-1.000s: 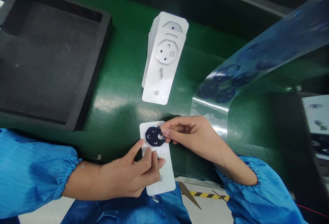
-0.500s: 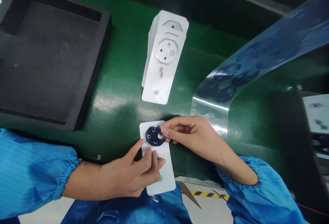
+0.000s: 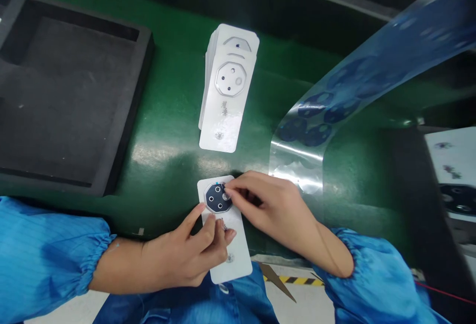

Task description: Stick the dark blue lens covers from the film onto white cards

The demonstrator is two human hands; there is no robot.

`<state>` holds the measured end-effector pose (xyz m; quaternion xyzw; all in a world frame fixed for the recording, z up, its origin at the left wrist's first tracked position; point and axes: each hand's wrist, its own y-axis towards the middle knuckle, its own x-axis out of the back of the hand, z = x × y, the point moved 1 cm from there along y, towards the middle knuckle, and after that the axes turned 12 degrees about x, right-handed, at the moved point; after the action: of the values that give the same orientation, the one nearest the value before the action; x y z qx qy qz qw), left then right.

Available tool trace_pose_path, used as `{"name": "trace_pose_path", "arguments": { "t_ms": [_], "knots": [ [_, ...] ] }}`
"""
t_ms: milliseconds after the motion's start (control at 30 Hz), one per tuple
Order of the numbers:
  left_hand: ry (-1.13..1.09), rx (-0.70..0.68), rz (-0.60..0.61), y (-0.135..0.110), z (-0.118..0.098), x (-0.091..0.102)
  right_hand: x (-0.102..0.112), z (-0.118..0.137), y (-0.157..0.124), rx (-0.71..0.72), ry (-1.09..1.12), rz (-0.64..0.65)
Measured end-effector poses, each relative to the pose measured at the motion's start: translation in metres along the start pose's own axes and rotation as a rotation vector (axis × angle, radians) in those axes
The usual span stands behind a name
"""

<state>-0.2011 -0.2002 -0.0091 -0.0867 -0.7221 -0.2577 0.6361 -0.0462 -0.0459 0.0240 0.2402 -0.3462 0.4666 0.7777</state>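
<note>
A white rounded panel [image 3: 238, 244] lies at the table's front edge, its lower end jutting out past it. In its octagonal recess sits a dark blue octagonal film sticker [image 3: 212, 206] with several ringed holes. My right hand [image 3: 275, 202] pinches at the sticker's right edge, thumb and index finger together; the fingertips cover that edge. My left hand [image 3: 203, 249] rests over the panel's left side, index fingertip at the recess's lower left edge, the other fingers loosely bent and apart.
A stack of white panels [image 3: 223, 120] stands farther back. Clear backing film with blue stickers [image 3: 315, 135] curves up at right. A black foam tray [image 3: 130, 115] is at left. At far right lies another white panel [image 3: 451, 153] with a dark octagon.
My right hand has shifted slightly left and inward over the sticker, which now lies flatter and more squarely in the recess. My left hand has barely moved. The whole view has shifted a little.
</note>
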Motion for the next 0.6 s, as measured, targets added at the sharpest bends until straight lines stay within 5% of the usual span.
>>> {"name": "trace_pose_path", "arguments": {
  "t_ms": [100, 167, 600],
  "knots": [
    [0.0, 0.009, 0.001, 0.0, 0.0, 0.001, -0.003, 0.004, -0.004, 0.178, -0.474, -0.033],
    [0.0, 0.009, 0.005, 0.001, 0.0, 0.001, -0.006, 0.003, -0.005, 0.197, -0.592, -0.053],
    [0.014, -0.002, -0.005, -0.004, -0.001, -0.004, -0.028, -0.013, 0.006, 0.044, -0.339, -0.086]
  ]
}}
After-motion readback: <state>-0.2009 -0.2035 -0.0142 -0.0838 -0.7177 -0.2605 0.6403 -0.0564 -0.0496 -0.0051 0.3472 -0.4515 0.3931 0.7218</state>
